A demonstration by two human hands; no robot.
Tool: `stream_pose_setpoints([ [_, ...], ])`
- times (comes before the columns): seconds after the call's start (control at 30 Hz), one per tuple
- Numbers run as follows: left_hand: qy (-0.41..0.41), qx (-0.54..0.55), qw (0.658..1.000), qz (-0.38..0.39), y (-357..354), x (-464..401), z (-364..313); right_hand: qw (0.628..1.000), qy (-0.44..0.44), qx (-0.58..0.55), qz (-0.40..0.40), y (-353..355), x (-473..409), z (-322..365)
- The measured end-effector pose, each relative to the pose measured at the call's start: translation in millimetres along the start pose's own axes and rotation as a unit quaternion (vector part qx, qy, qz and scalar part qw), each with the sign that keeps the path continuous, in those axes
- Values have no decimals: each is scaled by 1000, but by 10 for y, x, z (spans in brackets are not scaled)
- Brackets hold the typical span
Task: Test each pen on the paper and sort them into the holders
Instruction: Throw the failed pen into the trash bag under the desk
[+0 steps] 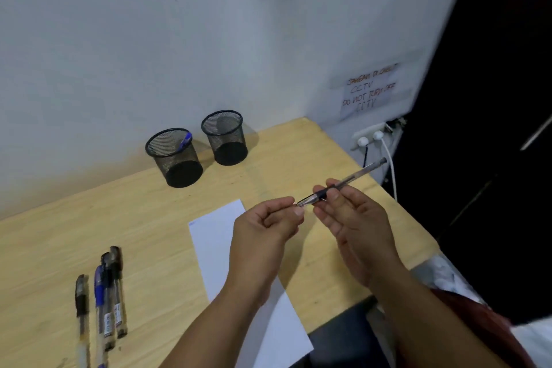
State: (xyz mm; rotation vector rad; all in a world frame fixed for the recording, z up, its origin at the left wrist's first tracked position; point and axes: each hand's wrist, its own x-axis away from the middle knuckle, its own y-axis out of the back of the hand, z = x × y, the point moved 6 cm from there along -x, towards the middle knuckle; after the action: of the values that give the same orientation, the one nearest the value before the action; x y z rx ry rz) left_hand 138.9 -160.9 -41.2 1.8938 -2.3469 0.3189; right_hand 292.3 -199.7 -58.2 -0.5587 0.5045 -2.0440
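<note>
I have a clear-barrelled black pen [340, 184] up in both hands, above the right part of the worktop [143, 218]. My right hand [352, 218] pinches it around the dark grip section, its back end pointing far right toward the wall socket [372, 138]. My left hand [268, 227] has thumb and fingertips closed on the tip end (whether a cap is there, I cannot tell through the blur).

The sheet of paper [215, 248] lies under my forearms, with only a faint bluish mark near its far left corner. Judging by that, testing has barely begun.

Of the two black mesh holders by the far wall, the left holder [174, 157] already has one blue pen [185, 140] leaning in it; the right holder [225, 137] looks empty.

Four more pens [103, 293] lie side by side near the left edge, untested as far as I can judge. So one is sorted, one is in hand, four are left.
</note>
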Motion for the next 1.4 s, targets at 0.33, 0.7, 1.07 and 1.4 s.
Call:
stream_pose_setpoints([
  [0.33,-286,-498,774,266,-1269,15,376,978,53,-13,-202,1628,314,580],
  [0.7,-333,-648,605,321,-1538,16,814,914,-131,100,-372,3253,871,-145],
  [1.07,-336,-647,604,323,-1543,51,775,880,-209,82,-419,3563,1028,-483],
  [1.4,-302,-571,684,338,-1510,-24,723,909,-139,173,-353,3186,878,-109],
])
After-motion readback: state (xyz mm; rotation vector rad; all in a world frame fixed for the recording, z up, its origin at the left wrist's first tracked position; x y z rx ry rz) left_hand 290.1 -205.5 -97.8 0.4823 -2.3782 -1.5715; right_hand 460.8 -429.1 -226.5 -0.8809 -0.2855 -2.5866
